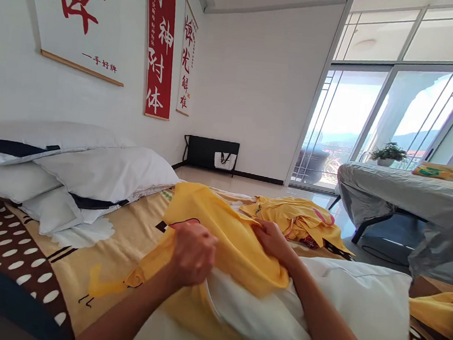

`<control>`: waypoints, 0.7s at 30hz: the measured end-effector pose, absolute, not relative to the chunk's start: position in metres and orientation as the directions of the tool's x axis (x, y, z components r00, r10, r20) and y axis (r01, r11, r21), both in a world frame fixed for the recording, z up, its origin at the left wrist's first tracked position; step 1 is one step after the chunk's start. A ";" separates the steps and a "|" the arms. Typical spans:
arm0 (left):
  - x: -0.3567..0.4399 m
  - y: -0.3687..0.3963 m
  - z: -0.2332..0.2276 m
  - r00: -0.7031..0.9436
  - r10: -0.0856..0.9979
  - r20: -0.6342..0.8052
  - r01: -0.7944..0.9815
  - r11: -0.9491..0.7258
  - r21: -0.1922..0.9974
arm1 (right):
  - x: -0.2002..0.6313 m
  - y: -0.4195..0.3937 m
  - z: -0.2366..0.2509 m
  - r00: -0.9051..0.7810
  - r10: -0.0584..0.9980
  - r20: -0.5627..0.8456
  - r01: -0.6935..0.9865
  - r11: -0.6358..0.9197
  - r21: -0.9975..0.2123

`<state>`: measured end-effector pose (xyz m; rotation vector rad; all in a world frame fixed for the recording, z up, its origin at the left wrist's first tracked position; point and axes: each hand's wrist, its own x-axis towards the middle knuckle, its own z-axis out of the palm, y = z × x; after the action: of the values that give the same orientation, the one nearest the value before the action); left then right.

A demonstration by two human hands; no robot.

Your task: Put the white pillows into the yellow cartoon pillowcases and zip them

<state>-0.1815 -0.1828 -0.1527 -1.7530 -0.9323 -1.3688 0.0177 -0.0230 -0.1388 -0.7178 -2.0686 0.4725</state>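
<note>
A yellow pillowcase [226, 234] is stretched between my two hands, its open edge hanging over a white pillow [357, 305]. My left hand [193, 255] is closed in a fist on the near side of the yellow cloth. Farther off, my right hand [273, 241] grips the cloth's right edge with bent fingers. The pillow lies on the bed beneath both forearms, partly covered by the yellow cloth. Where the pillow's near end sits inside the cloth I cannot tell.
Several white pillows [114, 172] are stacked at the left. A heap of yellow cloth [297, 219] lies beyond my right hand on the patterned bedspread [75, 278]. At the right stands a plastic-covered table [401, 189] with a potted plant [388, 152].
</note>
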 end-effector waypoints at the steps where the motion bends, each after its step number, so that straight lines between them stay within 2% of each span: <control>1: -0.208 -0.181 -0.147 -0.089 0.056 0.994 0.900 -0.423 0.104 | 0.021 -0.022 -0.138 -0.404 0.648 0.646 0.323 0.761 -0.562; 2: -0.231 -0.178 -0.140 -0.329 0.064 0.942 0.854 -0.405 0.326 | 0.024 -0.022 -0.137 -0.343 0.650 0.678 0.334 0.759 -0.559; 3: -0.251 -0.172 -0.133 -0.499 0.175 0.849 0.737 -0.429 0.522 | 0.025 -0.022 -0.136 -0.276 0.652 0.706 0.344 0.753 -0.560; 4: -0.267 -0.166 -0.127 -0.581 0.350 0.735 0.582 -0.452 0.676 | 0.025 -0.022 -0.136 -0.212 0.652 0.728 0.351 0.746 -0.566; 5: -0.277 -0.160 -0.122 -0.552 0.555 0.623 0.420 -0.460 0.782 | 0.024 -0.024 -0.135 -0.168 0.649 0.742 0.353 0.743 -0.569; 6: -0.283 -0.154 -0.118 -0.428 0.737 0.523 0.274 -0.446 0.852 | 0.022 -0.025 -0.135 -0.150 0.643 0.751 0.356 0.744 -0.565; 7: -0.285 -0.149 -0.115 -0.265 0.857 0.442 0.165 -0.411 0.896 | 0.020 -0.028 -0.135 -0.173 0.638 0.750 0.362 0.750 -0.554; 8: -0.283 -0.146 -0.113 -0.116 0.917 0.382 0.098 -0.372 0.923 | 0.018 -0.030 -0.134 -0.238 0.636 0.734 0.373 0.758 -0.535; 10: -0.276 -0.142 -0.111 0.035 0.945 0.326 0.058 -0.328 0.943 | 0.019 -0.034 -0.134 -0.425 0.637 0.643 0.434 0.767 -0.472; 12: -0.266 -0.142 -0.110 -0.005 0.929 0.369 0.109 -0.366 0.924 | 0.026 -0.035 -0.131 -0.550 0.649 0.526 0.543 0.756 -0.366; 14: -0.259 -0.143 -0.109 -0.067 0.871 0.487 0.216 -0.464 0.859 | 0.039 -0.034 -0.127 -0.566 0.664 0.489 0.632 0.730 -0.260; 16: -0.255 -0.143 -0.107 -0.077 0.816 0.573 0.289 -0.531 0.796 | 0.055 -0.030 -0.126 -0.518 0.643 0.565 0.681 0.709 -0.183; 19: -0.252 -0.147 -0.107 -0.065 0.837 0.544 0.269 -0.510 0.817 | 0.072 -0.022 -0.129 -0.443 0.614 0.653 0.741 0.661 -0.119; 21: -0.247 -0.150 -0.106 -0.068 0.861 0.503 0.264 -0.471 0.842 | 0.073 -0.020 -0.131 -0.501 0.647 0.575 0.750 0.656 -0.083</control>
<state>-0.2473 -0.1504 -0.1063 -2.3957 -1.6876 -2.1976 0.0726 -0.0198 -0.1310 -1.0802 -2.2973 -0.2367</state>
